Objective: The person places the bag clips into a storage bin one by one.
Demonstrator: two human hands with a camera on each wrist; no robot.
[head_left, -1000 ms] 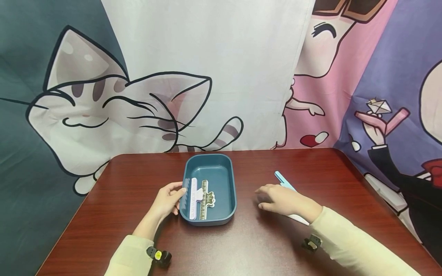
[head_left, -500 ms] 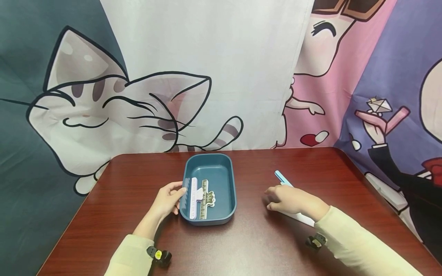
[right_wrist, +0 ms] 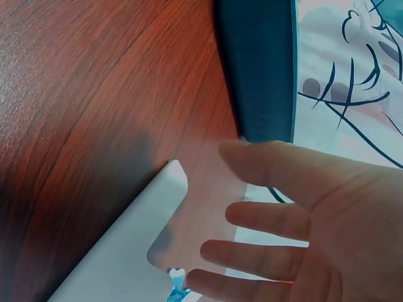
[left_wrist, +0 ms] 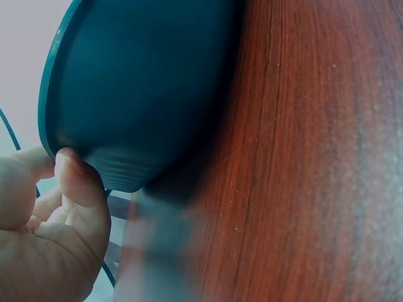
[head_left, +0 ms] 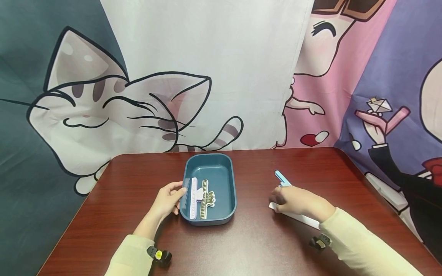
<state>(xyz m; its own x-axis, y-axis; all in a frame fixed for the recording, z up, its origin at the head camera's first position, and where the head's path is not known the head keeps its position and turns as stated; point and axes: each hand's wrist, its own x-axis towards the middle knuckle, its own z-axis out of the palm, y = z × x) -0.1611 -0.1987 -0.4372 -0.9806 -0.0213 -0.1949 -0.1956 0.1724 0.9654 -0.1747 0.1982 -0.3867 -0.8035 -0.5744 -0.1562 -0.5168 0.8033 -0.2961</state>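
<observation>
My left hand (head_left: 168, 199) pinches the left rim of a blue rectangular tray (head_left: 223, 184); the left wrist view shows thumb and fingers at its edge. Side by side in the tray lie a white long-bar clip (head_left: 193, 199) and a black-and-gold keyboard-patterned clip (head_left: 209, 199). To the right, my right hand (head_left: 298, 200) is over a white bar-shaped piece (head_left: 304, 219) and a light-blue bar (head_left: 282, 177), partly covering both. In the right wrist view its thumb and fingers are spread above the white piece, holding nothing.
A reddish-brown wood table (head_left: 248, 245) bears everything. Behind it hangs a cloth backdrop (head_left: 221, 57) with cartoon drawings. Small black cameras are strapped at the left wrist (head_left: 160, 256) and right wrist (head_left: 320, 242).
My right hand has shifted to the right and slightly down over the white piece, uncovering its left end. The left hand, tray and clips in it have stayed put.
</observation>
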